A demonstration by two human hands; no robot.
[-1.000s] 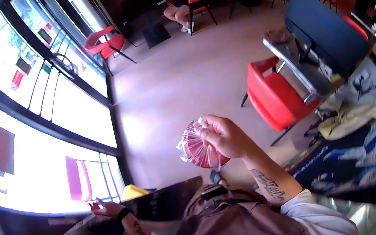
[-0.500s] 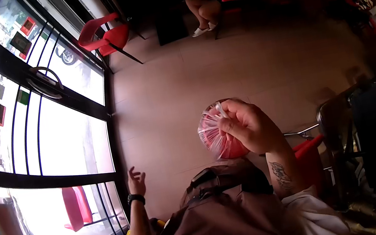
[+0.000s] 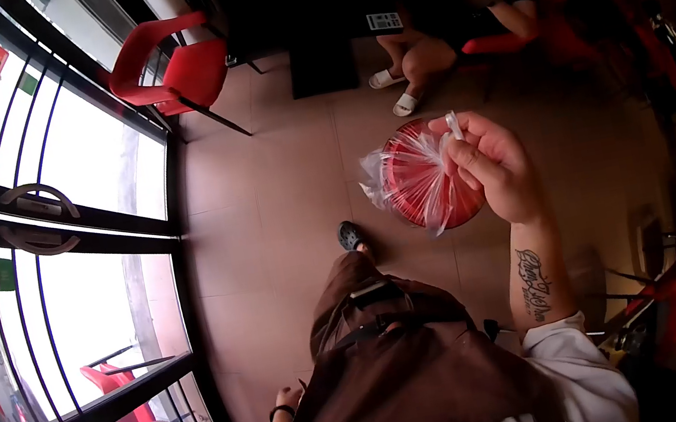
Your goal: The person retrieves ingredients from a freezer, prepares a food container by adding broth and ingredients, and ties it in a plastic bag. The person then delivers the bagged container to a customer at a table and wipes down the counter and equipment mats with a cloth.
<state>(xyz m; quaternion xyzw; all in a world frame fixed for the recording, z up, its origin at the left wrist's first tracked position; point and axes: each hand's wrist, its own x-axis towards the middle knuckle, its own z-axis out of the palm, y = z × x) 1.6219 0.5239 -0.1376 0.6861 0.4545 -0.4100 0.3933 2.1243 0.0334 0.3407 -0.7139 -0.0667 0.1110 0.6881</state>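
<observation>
On the far left I see the glass door (image 3: 115, 277) with its curved handles (image 3: 38, 202). Beyond its upper end, a red chair (image 3: 194, 69) stands on the tiled floor (image 3: 249, 272). My left hand (image 3: 284, 401) hangs low beside the brown apron (image 3: 413, 378), a dark band at its wrist; I cannot tell how its fingers are set. One dark shoe (image 3: 349, 234) shows ahead of the apron. Right of it, the red bowl (image 3: 428, 181), wrapped in a clear plastic bag (image 3: 439, 166), hangs above the floor from my right hand (image 3: 497, 165), whose thumb and fingers are clamped on the bag's gathered top. Beyond, a seated person (image 3: 428, 55) in white slippers (image 3: 405, 103) is beside a dark table (image 3: 301, 0).
</observation>
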